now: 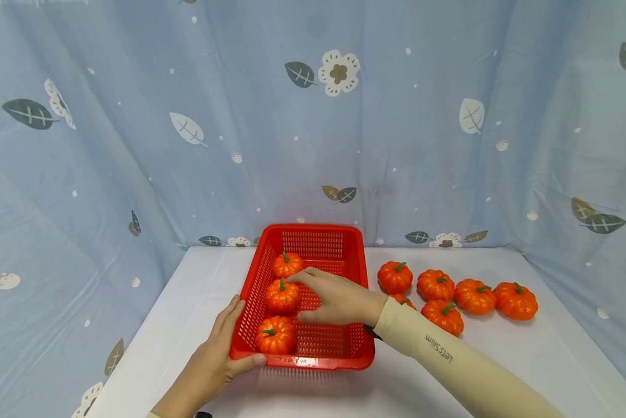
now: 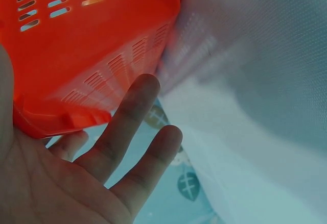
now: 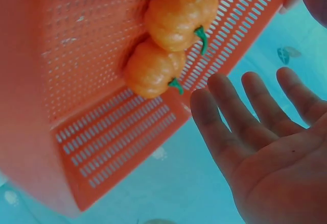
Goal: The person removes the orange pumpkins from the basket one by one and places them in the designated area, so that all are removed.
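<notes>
A red plastic basket [image 1: 354, 290] with slotted walls holds three small orange pumpkins in a row along its left side: a far pumpkin [image 1: 288, 266], a middle pumpkin [image 1: 281, 298] and a near pumpkin [image 1: 277, 337], all with green stems. My left hand [image 1: 216, 351] holds the basket's near left corner, thumb over the front rim, the other fingers along the outside of the left wall. My right hand [image 1: 333, 299] is over the basket, its fingertips beside the middle pumpkin. In the right wrist view that hand's fingers [image 3: 232, 104] are extended and the palm is bare.
Right of the basket, several more pumpkins [image 1: 474, 297] sit on the white table [image 1: 203, 278], one partly hidden by the right sleeve [image 1: 438, 348]. A blue patterned curtain [image 1: 406, 145] hangs behind the table and along its sides.
</notes>
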### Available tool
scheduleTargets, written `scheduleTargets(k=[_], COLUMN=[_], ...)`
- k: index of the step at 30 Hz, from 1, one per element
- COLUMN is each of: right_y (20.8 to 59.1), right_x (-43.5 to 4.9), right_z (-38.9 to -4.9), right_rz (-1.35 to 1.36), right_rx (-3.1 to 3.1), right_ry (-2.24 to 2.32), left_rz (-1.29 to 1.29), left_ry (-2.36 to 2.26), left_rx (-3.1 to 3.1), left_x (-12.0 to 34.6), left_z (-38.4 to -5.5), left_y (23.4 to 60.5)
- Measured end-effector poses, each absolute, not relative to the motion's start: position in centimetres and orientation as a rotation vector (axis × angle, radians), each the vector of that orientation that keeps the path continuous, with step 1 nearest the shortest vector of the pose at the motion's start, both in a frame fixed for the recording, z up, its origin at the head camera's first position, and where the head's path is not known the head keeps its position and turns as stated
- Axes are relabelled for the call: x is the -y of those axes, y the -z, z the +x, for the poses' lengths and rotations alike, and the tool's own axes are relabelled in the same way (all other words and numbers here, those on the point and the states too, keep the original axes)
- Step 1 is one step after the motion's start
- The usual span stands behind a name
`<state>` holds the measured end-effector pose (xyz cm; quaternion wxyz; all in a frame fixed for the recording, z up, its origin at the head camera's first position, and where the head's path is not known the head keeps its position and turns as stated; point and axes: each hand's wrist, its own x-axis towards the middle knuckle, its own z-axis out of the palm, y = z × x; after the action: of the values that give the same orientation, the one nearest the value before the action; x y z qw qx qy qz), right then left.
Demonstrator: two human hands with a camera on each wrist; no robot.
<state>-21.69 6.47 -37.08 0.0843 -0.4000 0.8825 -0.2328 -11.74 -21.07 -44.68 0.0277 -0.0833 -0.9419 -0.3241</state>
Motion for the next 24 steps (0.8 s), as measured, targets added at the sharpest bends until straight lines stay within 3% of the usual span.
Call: scheduleTargets(k=[24], right_y=[38.0], right_x=[-4.3], right_z=[-22.9], right_rz=[-1.127], right_rx=[-2.587], right_ry=[0.654], left_rz=[-0.234], left_ry=[1.007], left_rx=[2.919], left_x=[21.1], left_z=[-11.6], left_y=[44.7])
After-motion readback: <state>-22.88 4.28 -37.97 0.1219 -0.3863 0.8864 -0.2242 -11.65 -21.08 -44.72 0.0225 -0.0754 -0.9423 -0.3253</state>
